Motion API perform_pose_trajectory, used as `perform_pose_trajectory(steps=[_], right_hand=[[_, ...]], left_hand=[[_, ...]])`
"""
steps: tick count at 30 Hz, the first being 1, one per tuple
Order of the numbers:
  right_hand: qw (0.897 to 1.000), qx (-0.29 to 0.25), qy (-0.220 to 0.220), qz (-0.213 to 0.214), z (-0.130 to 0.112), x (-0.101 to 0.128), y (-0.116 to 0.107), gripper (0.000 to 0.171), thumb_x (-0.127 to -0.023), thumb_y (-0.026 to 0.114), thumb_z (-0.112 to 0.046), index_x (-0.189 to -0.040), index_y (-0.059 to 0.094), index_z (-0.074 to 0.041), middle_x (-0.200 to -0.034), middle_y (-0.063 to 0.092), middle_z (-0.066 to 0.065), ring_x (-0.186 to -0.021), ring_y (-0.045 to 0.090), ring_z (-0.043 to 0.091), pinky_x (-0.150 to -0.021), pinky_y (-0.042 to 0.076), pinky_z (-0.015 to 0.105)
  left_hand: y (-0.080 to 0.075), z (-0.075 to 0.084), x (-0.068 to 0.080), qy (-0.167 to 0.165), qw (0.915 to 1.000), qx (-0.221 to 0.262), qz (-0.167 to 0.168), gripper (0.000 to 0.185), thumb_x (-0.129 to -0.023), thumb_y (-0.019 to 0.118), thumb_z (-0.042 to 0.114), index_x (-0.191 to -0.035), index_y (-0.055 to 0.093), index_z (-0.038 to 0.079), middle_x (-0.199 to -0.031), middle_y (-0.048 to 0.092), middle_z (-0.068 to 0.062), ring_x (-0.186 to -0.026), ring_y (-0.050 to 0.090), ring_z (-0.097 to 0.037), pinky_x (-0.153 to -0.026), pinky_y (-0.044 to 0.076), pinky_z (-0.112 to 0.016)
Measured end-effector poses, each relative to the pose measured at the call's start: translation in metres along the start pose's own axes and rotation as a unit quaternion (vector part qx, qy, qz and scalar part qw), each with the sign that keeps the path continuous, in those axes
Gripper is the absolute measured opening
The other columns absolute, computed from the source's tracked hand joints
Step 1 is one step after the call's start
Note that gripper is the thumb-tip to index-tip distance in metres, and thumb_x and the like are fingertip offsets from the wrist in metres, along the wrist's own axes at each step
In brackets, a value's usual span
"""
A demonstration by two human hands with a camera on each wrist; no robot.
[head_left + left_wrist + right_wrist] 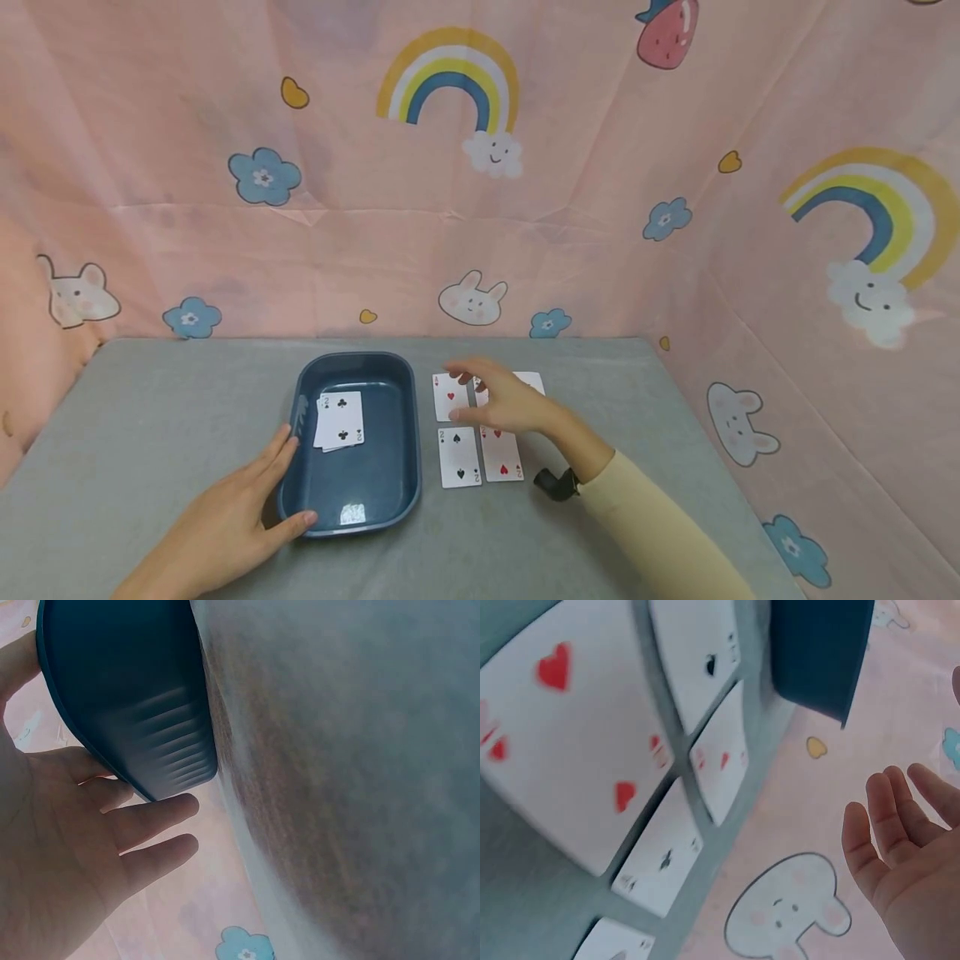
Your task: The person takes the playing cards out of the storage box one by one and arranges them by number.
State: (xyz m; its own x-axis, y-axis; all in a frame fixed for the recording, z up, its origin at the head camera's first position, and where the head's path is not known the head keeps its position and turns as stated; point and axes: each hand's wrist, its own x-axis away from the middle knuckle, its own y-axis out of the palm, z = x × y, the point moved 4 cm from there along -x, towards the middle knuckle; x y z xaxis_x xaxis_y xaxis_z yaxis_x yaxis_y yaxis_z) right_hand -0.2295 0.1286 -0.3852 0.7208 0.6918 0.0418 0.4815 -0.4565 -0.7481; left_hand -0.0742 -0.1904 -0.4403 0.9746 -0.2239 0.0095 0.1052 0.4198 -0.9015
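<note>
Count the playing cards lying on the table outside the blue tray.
5 at least: ace of hearts, two of spades and a heart card near the tray; two more beyond, partly hidden under the right hand.

The right arm wears a pale yellow long sleeve point(660, 533), with a small black device point(557, 483) (probably the wrist camera) at its cuff; the left hand point(217, 525) is bare.

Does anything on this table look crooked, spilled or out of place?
Nothing much. The small pile of cards in the blue tray is slightly fanned, not squared. The cards on the table lie in neat rows. Nothing looks spilled or damaged.
</note>
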Motion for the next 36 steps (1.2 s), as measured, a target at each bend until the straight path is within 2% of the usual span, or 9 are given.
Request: perform_pose_trajectory(steps=[10,15,23,30,36], right_hand=[[1.000,0.007,-0.030,0.003,-0.019,-0.027,0.009,0.070,-0.094,0.078,-0.026,-0.153,0.050,-0.003,-0.137,0.062,0.013,-0.121,0.059,0.032,-0.099,0.052,0.051],[0.999,0.003,-0.036,-0.001,-0.028,-0.043,0.018,0.068,-0.094,0.078,-0.026,-0.152,0.051,-0.004,-0.138,0.061,0.015,-0.121,0.058,0.027,-0.100,0.052,0.051],[0.999,0.031,-0.028,-0.009,-0.045,-0.062,0.033,0.067,-0.095,0.077,-0.030,-0.153,0.052,-0.008,-0.141,0.062,0.009,-0.122,0.058,0.021,-0.099,0.051,0.033],[0.999,0.018,-0.035,-0.013,-0.058,-0.077,0.047,0.068,-0.095,0.077,-0.030,-0.154,0.051,-0.007,-0.141,0.061,0.011,-0.124,0.058,0.019,-0.101,0.051,0.028],[0.999,0.024,-0.028,-0.011,-0.059,-0.090,0.062,0.065,-0.095,0.076,-0.031,-0.152,0.054,-0.008,-0.141,0.061,0.007,-0.125,0.059,0.017,-0.100,0.050,0.025]], left_hand=[[0.002,-0.001,0.000,-0.013,0.9998,-0.002,-0.012,0.114,-0.086,0.064,0.079,-0.158,0.038,-0.005,-0.166,0.032,-0.025,-0.133,0.054,-0.052,-0.096,0.050,-0.069],[0.000,-0.001,0.000,-0.005,1.0000,0.001,0.000,0.111,-0.087,0.065,0.077,-0.158,0.039,-0.004,-0.167,0.033,-0.023,-0.134,0.054,-0.050,-0.097,0.050,-0.068],[0.000,0.000,-0.002,-0.006,1.0000,-0.004,-0.004,0.112,-0.087,0.065,0.078,-0.158,0.039,-0.004,-0.166,0.032,-0.024,-0.135,0.053,-0.050,-0.097,0.050,-0.069],[0.000,-0.001,-0.002,-0.007,0.9999,-0.006,-0.009,0.112,-0.087,0.064,0.079,-0.159,0.039,-0.004,-0.167,0.032,-0.024,-0.134,0.054,-0.050,-0.095,0.050,-0.069],[0.000,-0.001,-0.002,-0.002,1.0000,-0.003,-0.003,0.111,-0.087,0.065,0.078,-0.159,0.039,-0.004,-0.167,0.032,-0.024,-0.133,0.055,-0.049,-0.095,0.051,-0.068]])
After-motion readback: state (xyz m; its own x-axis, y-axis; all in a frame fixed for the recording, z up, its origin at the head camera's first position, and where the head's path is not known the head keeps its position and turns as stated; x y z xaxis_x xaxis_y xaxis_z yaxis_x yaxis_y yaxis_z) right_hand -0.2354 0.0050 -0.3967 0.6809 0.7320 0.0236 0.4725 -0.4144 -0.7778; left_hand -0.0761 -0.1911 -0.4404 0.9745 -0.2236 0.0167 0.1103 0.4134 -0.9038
